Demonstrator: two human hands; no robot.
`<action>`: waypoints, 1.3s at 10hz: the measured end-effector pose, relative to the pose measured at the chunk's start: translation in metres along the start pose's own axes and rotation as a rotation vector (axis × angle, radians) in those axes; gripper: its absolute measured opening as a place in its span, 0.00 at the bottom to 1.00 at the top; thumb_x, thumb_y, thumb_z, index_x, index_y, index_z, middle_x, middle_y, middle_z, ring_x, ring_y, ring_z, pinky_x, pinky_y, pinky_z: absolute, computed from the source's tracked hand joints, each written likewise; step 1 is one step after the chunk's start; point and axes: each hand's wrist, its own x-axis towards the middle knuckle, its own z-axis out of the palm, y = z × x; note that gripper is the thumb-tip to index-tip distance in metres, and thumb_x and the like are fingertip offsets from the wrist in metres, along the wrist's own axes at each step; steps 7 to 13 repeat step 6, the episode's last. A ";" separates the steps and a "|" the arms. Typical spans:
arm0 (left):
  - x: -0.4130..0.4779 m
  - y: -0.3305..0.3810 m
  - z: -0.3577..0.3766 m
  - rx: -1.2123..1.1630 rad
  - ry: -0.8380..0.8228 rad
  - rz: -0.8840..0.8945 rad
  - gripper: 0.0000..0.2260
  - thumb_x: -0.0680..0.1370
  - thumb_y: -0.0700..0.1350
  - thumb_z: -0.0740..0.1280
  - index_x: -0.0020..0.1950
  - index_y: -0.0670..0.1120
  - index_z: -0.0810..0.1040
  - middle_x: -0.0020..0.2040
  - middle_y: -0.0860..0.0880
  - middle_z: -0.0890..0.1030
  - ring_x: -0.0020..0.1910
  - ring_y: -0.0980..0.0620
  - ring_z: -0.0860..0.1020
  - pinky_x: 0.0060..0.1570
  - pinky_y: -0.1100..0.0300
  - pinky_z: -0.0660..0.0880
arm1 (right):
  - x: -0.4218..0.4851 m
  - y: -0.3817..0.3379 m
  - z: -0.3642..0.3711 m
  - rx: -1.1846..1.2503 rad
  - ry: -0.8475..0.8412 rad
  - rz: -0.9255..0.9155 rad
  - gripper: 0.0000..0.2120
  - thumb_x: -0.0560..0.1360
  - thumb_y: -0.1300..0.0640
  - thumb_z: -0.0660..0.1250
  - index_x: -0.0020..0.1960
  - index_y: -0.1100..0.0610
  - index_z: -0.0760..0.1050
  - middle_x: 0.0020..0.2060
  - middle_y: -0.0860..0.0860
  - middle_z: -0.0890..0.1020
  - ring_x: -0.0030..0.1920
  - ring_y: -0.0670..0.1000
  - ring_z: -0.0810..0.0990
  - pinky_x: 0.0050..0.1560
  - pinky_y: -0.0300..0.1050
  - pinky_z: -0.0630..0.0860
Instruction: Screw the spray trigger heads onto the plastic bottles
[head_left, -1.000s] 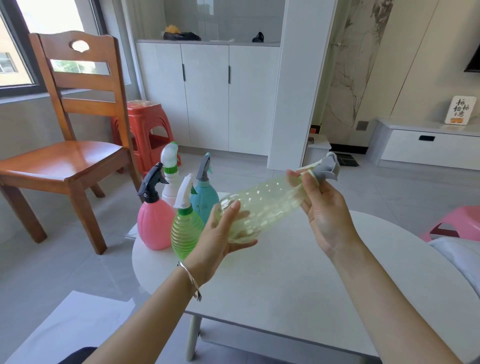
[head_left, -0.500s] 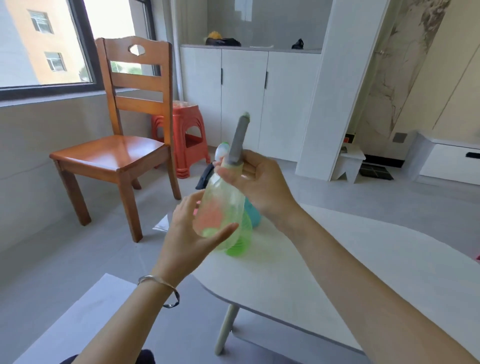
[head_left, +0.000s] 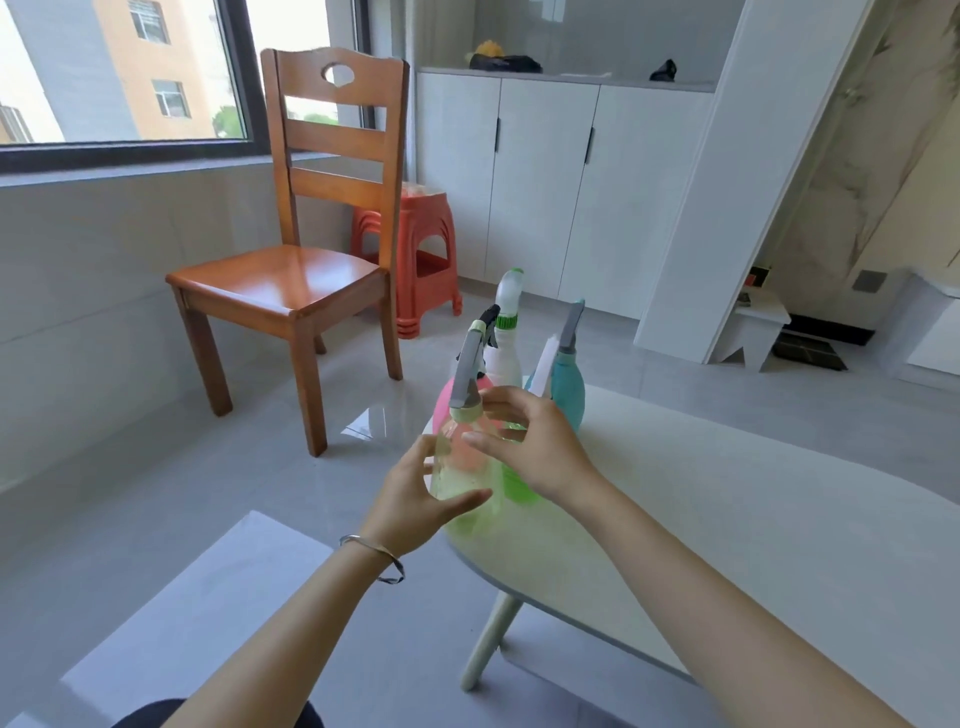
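Note:
A clear pale-green bottle (head_left: 462, 470) stands upright at the left end of the white table (head_left: 727, 530), with a grey spray trigger head (head_left: 466, 376) on its neck. My left hand (head_left: 415, 501) holds the bottle's body, thumb in front and fingers behind. My right hand (head_left: 535, 449) hovers just right of the neck with fingers spread and holds nothing. Behind stand a pink bottle (head_left: 442, 402), a white bottle with a green collar (head_left: 506, 338), a teal bottle (head_left: 569, 387) and a green bottle (head_left: 519, 488), each with a trigger head on top.
A wooden chair (head_left: 291, 280) stands on the floor to the left, with a red plastic stool (head_left: 426, 260) behind it. White cabinets (head_left: 545, 182) line the far wall. A pale mat (head_left: 197, 613) lies on the floor below my left arm.
The clear bottle came down from mid-air to stand at the table's left end. My right hand let go of the trigger head and opened. The view swung left.

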 end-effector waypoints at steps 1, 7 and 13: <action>0.003 -0.003 0.001 0.003 -0.006 -0.016 0.24 0.64 0.55 0.77 0.57 0.55 0.72 0.53 0.68 0.75 0.52 0.72 0.72 0.46 0.69 0.74 | 0.003 0.003 0.002 -0.006 0.031 0.009 0.20 0.67 0.54 0.76 0.57 0.53 0.76 0.51 0.45 0.81 0.55 0.43 0.79 0.59 0.44 0.75; 0.007 0.000 0.007 -0.066 -0.026 -0.028 0.29 0.67 0.50 0.77 0.63 0.52 0.67 0.60 0.57 0.73 0.61 0.54 0.72 0.62 0.48 0.73 | -0.002 0.009 -0.001 0.034 0.079 0.017 0.20 0.67 0.57 0.76 0.56 0.50 0.74 0.50 0.42 0.80 0.53 0.39 0.77 0.58 0.45 0.76; 0.007 0.000 0.007 -0.066 -0.026 -0.028 0.29 0.67 0.50 0.77 0.63 0.52 0.67 0.60 0.57 0.73 0.61 0.54 0.72 0.62 0.48 0.73 | -0.002 0.009 -0.001 0.034 0.079 0.017 0.20 0.67 0.57 0.76 0.56 0.50 0.74 0.50 0.42 0.80 0.53 0.39 0.77 0.58 0.45 0.76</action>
